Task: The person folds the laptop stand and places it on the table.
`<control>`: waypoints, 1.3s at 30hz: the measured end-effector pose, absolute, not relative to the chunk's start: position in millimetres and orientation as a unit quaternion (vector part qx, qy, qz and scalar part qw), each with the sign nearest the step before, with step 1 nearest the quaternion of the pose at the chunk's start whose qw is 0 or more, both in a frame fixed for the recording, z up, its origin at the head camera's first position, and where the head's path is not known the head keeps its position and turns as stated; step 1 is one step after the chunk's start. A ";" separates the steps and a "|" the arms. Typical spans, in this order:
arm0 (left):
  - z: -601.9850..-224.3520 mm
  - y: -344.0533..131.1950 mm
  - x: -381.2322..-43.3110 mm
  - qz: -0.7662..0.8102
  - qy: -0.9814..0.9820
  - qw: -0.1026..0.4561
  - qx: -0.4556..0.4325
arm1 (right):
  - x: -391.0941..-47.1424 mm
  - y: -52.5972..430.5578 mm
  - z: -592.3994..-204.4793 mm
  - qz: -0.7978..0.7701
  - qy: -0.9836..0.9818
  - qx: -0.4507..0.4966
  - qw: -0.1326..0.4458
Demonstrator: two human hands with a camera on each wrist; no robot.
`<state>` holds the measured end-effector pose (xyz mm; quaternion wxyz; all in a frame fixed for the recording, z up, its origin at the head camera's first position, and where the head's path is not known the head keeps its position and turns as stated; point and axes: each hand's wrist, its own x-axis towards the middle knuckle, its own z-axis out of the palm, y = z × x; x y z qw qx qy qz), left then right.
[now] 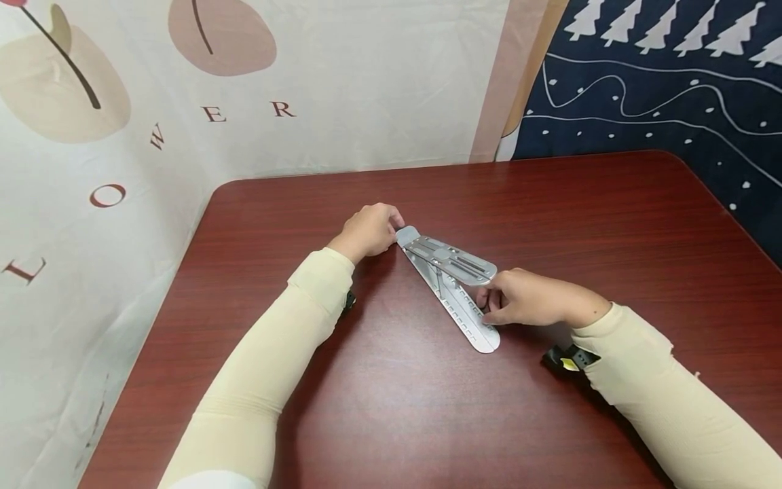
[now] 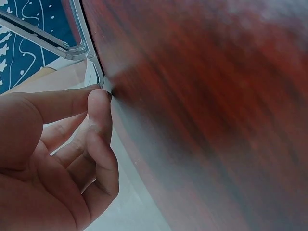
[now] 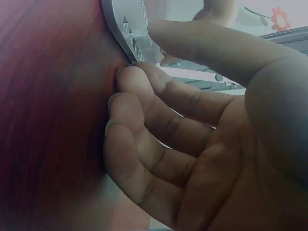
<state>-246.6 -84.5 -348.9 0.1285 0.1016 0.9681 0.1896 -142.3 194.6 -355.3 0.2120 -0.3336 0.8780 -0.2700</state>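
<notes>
A folding metal laptop stand (image 1: 449, 258) rests on the table, its slotted upper plate raised at an angle over a long notched base (image 1: 466, 316). A thin strut joins the two. At the far hinged end, my left hand (image 1: 369, 229) pinches the tip between thumb and forefinger; the left wrist view shows those fingers (image 2: 99, 106) meeting at the stand's edge. Near the other end, my right hand (image 1: 528, 297) holds the base's side, thumb over its top. The right wrist view shows the other fingers (image 3: 126, 113) curled low along the tabletop, beside the base.
A dark red wooden table (image 1: 391, 407) with rounded far corners carries the stand. Behind it hangs a pale printed cloth (image 1: 366, 81), with a navy cloth of white trees (image 1: 647, 88) at the right. Black wrist devices (image 1: 571, 358) sit under the sleeves.
</notes>
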 end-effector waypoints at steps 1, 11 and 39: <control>-349.1 -83.7 -246.8 0.189 0.968 0.127 0.102 | -141.8 194.3 -355.0 -0.271 0.877 -0.333 0.214; -348.7 -76.6 -248.9 0.189 0.969 0.117 0.109 | -137.0 190.9 -353.4 -0.271 0.869 -0.351 0.217; -351.1 -57.6 -252.7 0.196 0.962 0.110 0.155 | -129.6 181.5 -357.0 -0.295 0.843 -0.379 0.242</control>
